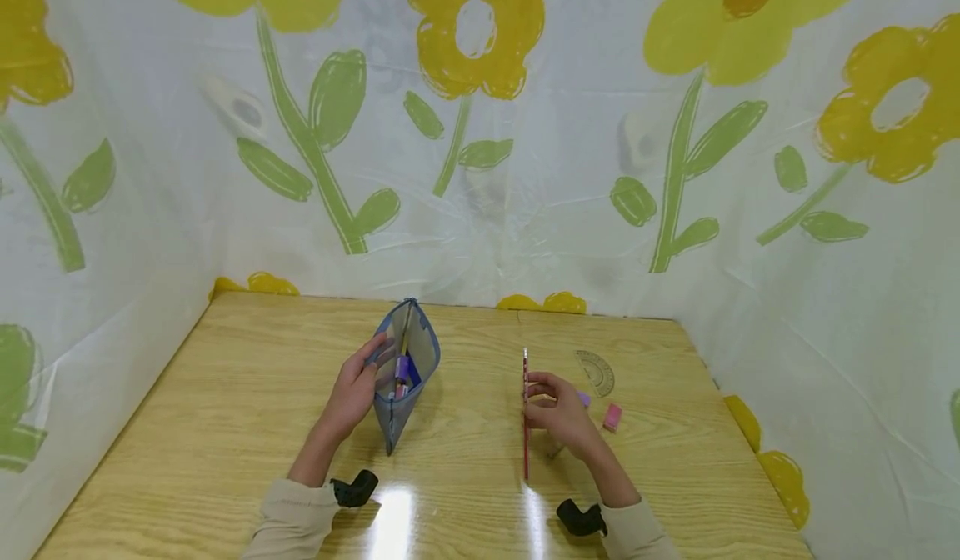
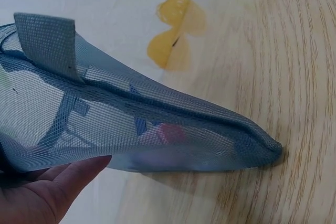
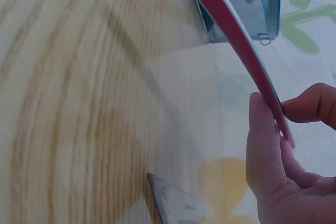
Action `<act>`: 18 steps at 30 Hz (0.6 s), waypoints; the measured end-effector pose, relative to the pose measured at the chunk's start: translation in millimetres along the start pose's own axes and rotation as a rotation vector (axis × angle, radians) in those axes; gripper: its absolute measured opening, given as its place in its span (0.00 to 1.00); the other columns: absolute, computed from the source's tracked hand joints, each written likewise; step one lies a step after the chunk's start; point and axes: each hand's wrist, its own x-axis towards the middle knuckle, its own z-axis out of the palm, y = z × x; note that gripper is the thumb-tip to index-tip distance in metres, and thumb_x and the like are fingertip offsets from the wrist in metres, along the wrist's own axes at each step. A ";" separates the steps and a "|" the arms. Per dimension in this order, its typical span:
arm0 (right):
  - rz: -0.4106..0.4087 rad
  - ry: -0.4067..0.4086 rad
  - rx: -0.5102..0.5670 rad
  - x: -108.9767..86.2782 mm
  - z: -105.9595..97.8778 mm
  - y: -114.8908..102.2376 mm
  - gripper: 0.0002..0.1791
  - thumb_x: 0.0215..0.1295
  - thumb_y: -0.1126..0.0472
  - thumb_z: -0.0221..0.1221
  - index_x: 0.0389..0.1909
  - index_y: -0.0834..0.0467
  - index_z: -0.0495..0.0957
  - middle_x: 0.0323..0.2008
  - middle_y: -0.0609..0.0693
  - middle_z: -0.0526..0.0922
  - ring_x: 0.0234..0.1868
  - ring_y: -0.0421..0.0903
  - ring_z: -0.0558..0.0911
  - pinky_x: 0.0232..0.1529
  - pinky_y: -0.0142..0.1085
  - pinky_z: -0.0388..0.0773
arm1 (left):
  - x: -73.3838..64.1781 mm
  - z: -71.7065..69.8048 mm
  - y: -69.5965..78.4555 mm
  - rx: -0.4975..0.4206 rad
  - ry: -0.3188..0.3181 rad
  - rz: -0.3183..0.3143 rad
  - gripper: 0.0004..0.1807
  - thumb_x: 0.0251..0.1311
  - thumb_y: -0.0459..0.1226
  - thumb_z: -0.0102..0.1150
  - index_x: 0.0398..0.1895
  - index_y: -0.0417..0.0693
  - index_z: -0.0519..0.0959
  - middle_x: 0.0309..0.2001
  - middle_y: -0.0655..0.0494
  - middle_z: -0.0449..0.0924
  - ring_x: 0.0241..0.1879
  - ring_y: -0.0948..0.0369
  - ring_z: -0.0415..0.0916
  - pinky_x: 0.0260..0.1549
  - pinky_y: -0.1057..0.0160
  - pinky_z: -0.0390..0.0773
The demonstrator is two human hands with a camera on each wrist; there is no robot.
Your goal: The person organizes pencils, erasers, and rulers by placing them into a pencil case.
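Note:
On the left, my left hand (image 1: 354,395) grips the side of a blue mesh pencil pouch (image 1: 425,350), its zipped top gaping open. Inside show a purple item (image 1: 402,367) and something pink lower down. The left wrist view has the pouch's see-through mesh (image 2: 210,129) with the left fingers under its lower edge. My right hand (image 1: 564,414) pinches a red pencil (image 1: 526,452) between thumb and fingers, to the right of the pouch. In the right wrist view the pencil (image 3: 239,38) has a flat, unsharpened end turned toward the pouch (image 3: 274,9).
A clear protractor (image 1: 596,372) lies behind the right hand on the wooden table (image 1: 247,393). Right of that hand is a pink eraser (image 1: 612,417); a lilac item (image 1: 584,397) is partly hidden by it. A flower-printed white sheet (image 1: 555,177) surrounds the table's back and sides.

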 end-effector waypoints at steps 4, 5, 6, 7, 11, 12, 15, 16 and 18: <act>-0.008 0.000 0.015 0.0 4.0 -0.6 0.29 0.66 0.75 0.57 0.67 0.75 0.63 0.54 0.72 0.74 0.46 0.57 0.86 0.40 0.40 0.89 | -1.3 0.2 0.8 -0.002 0.003 -0.003 0.29 0.77 0.27 0.22 0.80 0.30 0.46 0.77 0.30 0.51 0.76 0.36 0.53 0.69 0.39 0.64; -0.011 -0.002 0.020 0.2 4.6 -0.5 0.29 0.66 0.75 0.57 0.67 0.74 0.62 0.55 0.72 0.74 0.46 0.57 0.86 0.41 0.40 0.89 | -1.3 0.1 0.7 -0.001 0.002 -0.004 0.29 0.77 0.27 0.22 0.80 0.30 0.45 0.77 0.30 0.51 0.76 0.37 0.52 0.69 0.39 0.64; -0.015 -0.002 0.024 0.4 5.4 -0.3 0.29 0.66 0.75 0.57 0.67 0.74 0.62 0.55 0.73 0.74 0.46 0.57 0.86 0.41 0.40 0.89 | -1.4 0.0 0.6 0.000 0.004 -0.005 0.29 0.77 0.27 0.22 0.80 0.30 0.45 0.77 0.30 0.51 0.76 0.37 0.53 0.69 0.39 0.64; -0.019 -0.001 0.027 0.6 6.1 0.0 0.30 0.66 0.75 0.57 0.68 0.74 0.62 0.55 0.73 0.74 0.46 0.57 0.86 0.41 0.40 0.89 | -1.4 -0.2 0.5 0.000 0.004 -0.006 0.29 0.77 0.27 0.21 0.80 0.30 0.45 0.77 0.30 0.51 0.76 0.37 0.53 0.69 0.39 0.64; -0.040 0.012 0.036 0.9 9.0 1.4 0.29 0.66 0.74 0.57 0.68 0.74 0.62 0.55 0.73 0.74 0.43 0.52 0.87 0.41 0.39 0.89 | -1.7 -0.7 0.1 0.004 0.004 -0.004 0.29 0.77 0.27 0.21 0.80 0.30 0.45 0.77 0.30 0.51 0.76 0.36 0.52 0.69 0.39 0.64; -0.046 0.015 0.038 1.1 9.9 1.5 0.29 0.66 0.74 0.56 0.67 0.74 0.63 0.54 0.73 0.74 0.42 0.50 0.87 0.41 0.38 0.89 | -1.8 -0.7 0.1 0.006 0.005 -0.004 0.29 0.77 0.27 0.21 0.80 0.30 0.45 0.77 0.30 0.51 0.76 0.36 0.52 0.69 0.39 0.64; -0.065 0.023 0.051 1.7 12.6 1.6 0.28 0.67 0.75 0.55 0.67 0.73 0.63 0.53 0.72 0.75 0.40 0.47 0.86 0.40 0.38 0.89 | -2.2 -0.5 0.4 0.009 0.009 -0.004 0.29 0.77 0.27 0.22 0.80 0.30 0.45 0.77 0.30 0.51 0.76 0.36 0.53 0.69 0.39 0.64; -0.072 0.023 0.057 1.9 13.6 1.7 0.27 0.67 0.75 0.55 0.67 0.73 0.63 0.53 0.72 0.75 0.39 0.46 0.86 0.40 0.38 0.89 | -2.4 -0.2 0.5 0.009 0.011 -0.003 0.29 0.77 0.27 0.22 0.80 0.30 0.46 0.77 0.30 0.51 0.76 0.36 0.53 0.69 0.39 0.64; -0.087 0.019 0.068 2.4 15.5 2.0 0.27 0.68 0.74 0.55 0.67 0.73 0.63 0.52 0.71 0.75 0.38 0.45 0.86 0.40 0.39 0.89 | -2.6 0.0 0.6 0.010 0.014 -0.001 0.29 0.77 0.27 0.22 0.79 0.30 0.46 0.77 0.30 0.51 0.76 0.36 0.53 0.69 0.39 0.65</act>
